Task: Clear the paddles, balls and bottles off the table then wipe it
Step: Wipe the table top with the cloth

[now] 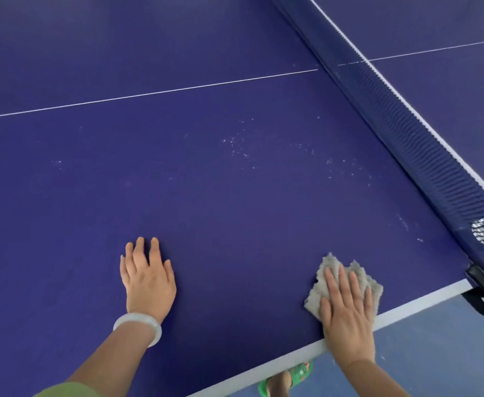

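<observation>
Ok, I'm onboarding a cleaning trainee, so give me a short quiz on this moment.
1. Which hand presses the grey fluffy cloth onto the dark blue table-tennis table?
2. True or false: paddles and balls lie on the table in view.
3. The white specks lie: A) farther out than the cloth, short of the dark mesh net; B) past the net; C) on the green sleeve.
Key: 1 right hand; 2 false; 3 A.

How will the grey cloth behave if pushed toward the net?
The cloth looks limp and crumpled, so it will probably bunch rather than slide flat. The right hand presses it with flat fingers, which should drag it along. Lifted, it would likely hang floppy.
</observation>
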A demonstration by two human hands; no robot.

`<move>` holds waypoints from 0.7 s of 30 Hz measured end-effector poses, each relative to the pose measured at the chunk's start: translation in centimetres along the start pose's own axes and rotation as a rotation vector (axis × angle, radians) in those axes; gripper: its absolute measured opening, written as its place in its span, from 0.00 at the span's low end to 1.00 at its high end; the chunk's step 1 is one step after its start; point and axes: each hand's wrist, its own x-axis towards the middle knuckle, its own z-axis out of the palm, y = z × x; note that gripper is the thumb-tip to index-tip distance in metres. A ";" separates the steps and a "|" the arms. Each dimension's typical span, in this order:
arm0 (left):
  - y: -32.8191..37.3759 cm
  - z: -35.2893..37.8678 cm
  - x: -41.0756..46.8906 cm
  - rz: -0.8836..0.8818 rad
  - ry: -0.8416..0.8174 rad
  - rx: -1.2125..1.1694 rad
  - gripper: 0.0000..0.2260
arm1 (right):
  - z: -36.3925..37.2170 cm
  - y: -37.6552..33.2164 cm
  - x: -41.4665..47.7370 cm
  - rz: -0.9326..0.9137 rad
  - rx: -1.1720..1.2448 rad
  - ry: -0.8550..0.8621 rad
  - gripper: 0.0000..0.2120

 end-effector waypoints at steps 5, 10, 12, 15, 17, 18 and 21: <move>8.0 0.4 -0.1 0.220 -0.023 -0.074 0.21 | 0.1 0.7 1.1 0.089 -0.008 0.026 0.27; 18.3 2.9 0.6 0.310 -0.118 -0.071 0.24 | 0.5 1.0 1.1 0.069 0.000 0.048 0.27; 21.3 4.0 0.7 0.234 -0.157 -0.060 0.27 | 0.6 1.2 1.1 0.038 0.013 0.065 0.27; 24.6 5.4 0.4 0.074 -0.195 -0.065 0.31 | 0.5 2.7 1.4 0.046 0.027 0.054 0.27; 25.1 5.9 0.1 0.045 -0.164 -0.031 0.32 | 0.4 4.3 2.3 0.148 0.049 0.068 0.27; 25.2 6.1 0.0 0.054 -0.142 -0.008 0.31 | 0.3 5.4 3.0 0.199 0.049 0.076 0.27; 25.1 6.5 -0.2 0.047 -0.124 0.033 0.32 | -0.3 9.4 5.9 0.293 0.025 0.074 0.28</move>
